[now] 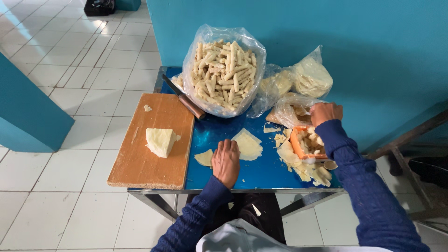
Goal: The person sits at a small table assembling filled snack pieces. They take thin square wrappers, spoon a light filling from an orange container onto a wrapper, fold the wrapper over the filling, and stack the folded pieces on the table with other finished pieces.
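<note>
Left hand (226,162) lies flat, palm down, fingers together, pressing thin pale dough sheet (247,143) onto blue table (233,175), apparently to flatten it. Right hand (325,113) reaches into open plastic bag (291,111), fingers curled; contents of grip cannot tell. Orange container (303,145) sits beside right forearm. Wooden board (151,142) carries cheese block (160,141); knife (183,99) just behind. Large bag of rolled sticks (224,70) stands farthest back, near wall.
</note>
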